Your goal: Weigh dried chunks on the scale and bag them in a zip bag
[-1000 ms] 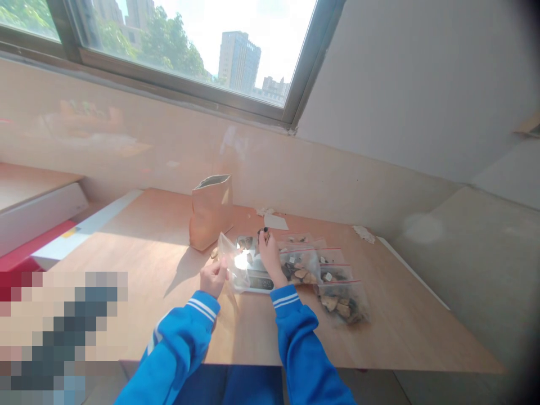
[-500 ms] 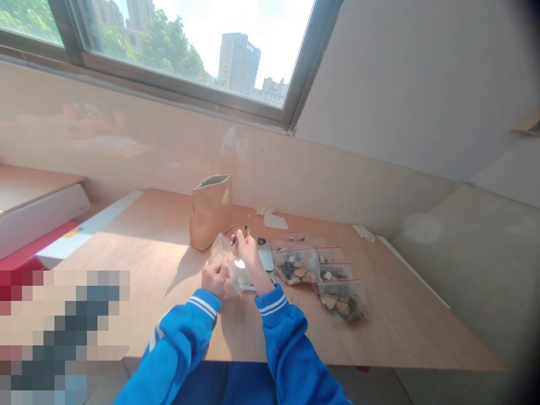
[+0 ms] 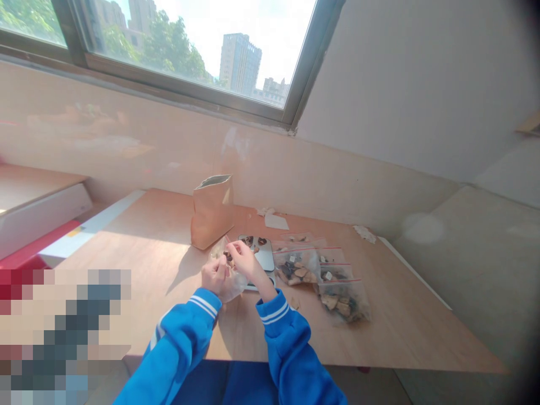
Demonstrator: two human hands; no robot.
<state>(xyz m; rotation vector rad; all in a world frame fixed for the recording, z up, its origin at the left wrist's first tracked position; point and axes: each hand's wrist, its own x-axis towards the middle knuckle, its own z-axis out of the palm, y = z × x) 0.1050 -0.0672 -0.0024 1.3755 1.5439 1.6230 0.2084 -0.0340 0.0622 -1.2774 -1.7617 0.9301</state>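
Observation:
My left hand (image 3: 214, 275) is closed on the edge of a clear plastic zip bag (image 3: 234, 288), holding it up over the table. My right hand (image 3: 244, 261) reaches in at the bag's mouth, its fingers pinched on dark brown dried pieces (image 3: 228, 256) that look like mushroom or bark. Its fingertips are partly hidden. Just behind the right hand lies a flat white kitchen scale (image 3: 265, 259), with several more brown pieces (image 3: 261, 242) on its far part. Part of the scale is covered by my hand and the bag.
An open brown paper bag (image 3: 212, 211) stands behind my left hand. Several filled zip bags (image 3: 342, 304) lie to the right of the scale. A small tan scrap (image 3: 295, 303) lies near my right cuff. White paper (image 3: 276, 221) sits by the wall.
My right hand has come down and left to the bag's mouth with the brown pieces. More of the scale and the pieces on it now show. The left hand has stayed nearly still.

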